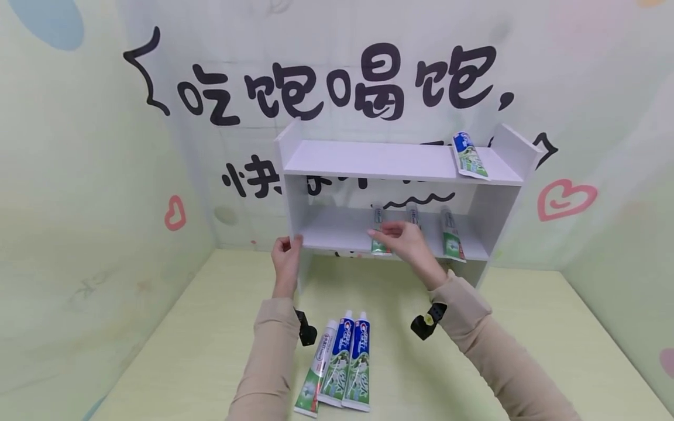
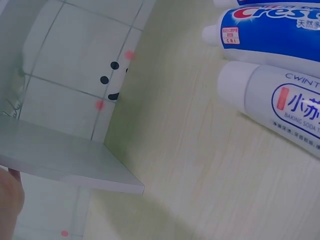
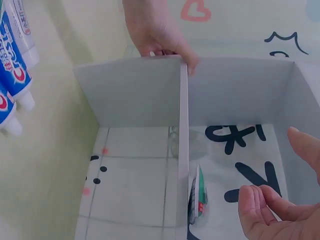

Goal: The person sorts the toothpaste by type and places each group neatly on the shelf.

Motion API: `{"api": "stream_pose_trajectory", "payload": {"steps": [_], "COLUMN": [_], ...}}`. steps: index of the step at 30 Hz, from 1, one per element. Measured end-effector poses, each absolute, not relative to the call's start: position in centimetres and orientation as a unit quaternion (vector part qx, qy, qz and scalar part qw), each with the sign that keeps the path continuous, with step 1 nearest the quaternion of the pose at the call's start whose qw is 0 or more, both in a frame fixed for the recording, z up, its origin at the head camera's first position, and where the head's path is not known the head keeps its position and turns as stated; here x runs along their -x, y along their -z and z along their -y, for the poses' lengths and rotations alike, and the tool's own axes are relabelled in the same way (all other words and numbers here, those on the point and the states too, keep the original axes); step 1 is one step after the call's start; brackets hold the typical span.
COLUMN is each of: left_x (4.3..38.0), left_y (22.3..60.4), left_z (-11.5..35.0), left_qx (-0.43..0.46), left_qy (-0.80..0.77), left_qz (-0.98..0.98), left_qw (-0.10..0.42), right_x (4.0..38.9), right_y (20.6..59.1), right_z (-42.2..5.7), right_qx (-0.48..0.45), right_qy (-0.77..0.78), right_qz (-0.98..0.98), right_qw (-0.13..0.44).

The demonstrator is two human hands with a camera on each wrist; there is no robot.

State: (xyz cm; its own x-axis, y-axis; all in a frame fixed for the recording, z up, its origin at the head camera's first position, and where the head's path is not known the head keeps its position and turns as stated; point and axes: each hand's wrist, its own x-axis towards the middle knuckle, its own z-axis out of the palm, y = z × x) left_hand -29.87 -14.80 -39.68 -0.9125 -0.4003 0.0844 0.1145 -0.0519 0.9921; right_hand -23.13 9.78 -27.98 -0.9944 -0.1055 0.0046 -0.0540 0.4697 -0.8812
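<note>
My left hand [image 1: 286, 257] grips the left side panel of a white two-tier shelf [image 1: 337, 231]; its thumb lies over the front edge in the right wrist view. My right hand [image 1: 408, 242] hovers in front of the lower tier, holding nothing, with thumb apart from loosely bent fingers. Beside its fingertips a green-and-white toothpaste tube [image 1: 380, 245] lies on that tier; the right wrist view shows a gap between hand and tube [image 3: 198, 197]. A second tube [image 1: 413, 211] is partly hidden behind my right hand. Right of it lies a third tube [image 1: 451, 237].
A blue-and-green Crest tube [image 1: 468, 156] lies on the upper tier at right. On the table [image 1: 200, 351], between my forearms, are two Crest tubes [image 1: 360, 362] and a white-and-green baking soda toothpaste tube [image 1: 318, 371]. The lettered wall [image 1: 326, 35] stands behind the shelf.
</note>
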Motion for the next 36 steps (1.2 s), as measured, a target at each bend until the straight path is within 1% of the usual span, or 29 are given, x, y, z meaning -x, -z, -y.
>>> {"api": "stream_pose_trajectory", "payload": {"steps": [6,12,19,24,28,32,36], "left_x": [30.0,30.1,29.8,29.7,29.7,29.8,29.8], "left_y": [39.6,39.8,39.9,40.1,40.2,39.9,39.6], "left_z": [14.8,14.6,14.7,14.7,14.8,14.7,14.5], "left_qx": [-0.114,-0.114,-0.111,-0.11,-0.111,-0.103,-0.099], "left_qy": [0.717,0.72,0.719,0.722,0.722,0.719,0.72], "left_qz": [0.662,0.658,0.661,0.658,0.657,0.66,0.659], "left_qw": [0.185,0.189,0.185,0.183,0.186,0.192,0.192], "right_x": [21.7,20.0,18.1,17.1,16.6,16.3,16.2], "right_y": [29.3,32.0,35.8,39.2,41.6,43.1,44.0], "right_z": [-9.5,-9.1,-8.5,-8.1,-8.0,-7.7,-7.6], "right_qx": [0.05,0.044,0.012,-0.005,-0.021,-0.041,-0.055], "right_qy": [0.535,0.547,0.565,0.582,0.587,0.591,0.591], "right_qz": [-0.843,-0.835,-0.825,-0.813,-0.809,-0.803,-0.802], "right_qw": [0.003,-0.017,0.004,0.014,0.035,0.061,0.073]}}
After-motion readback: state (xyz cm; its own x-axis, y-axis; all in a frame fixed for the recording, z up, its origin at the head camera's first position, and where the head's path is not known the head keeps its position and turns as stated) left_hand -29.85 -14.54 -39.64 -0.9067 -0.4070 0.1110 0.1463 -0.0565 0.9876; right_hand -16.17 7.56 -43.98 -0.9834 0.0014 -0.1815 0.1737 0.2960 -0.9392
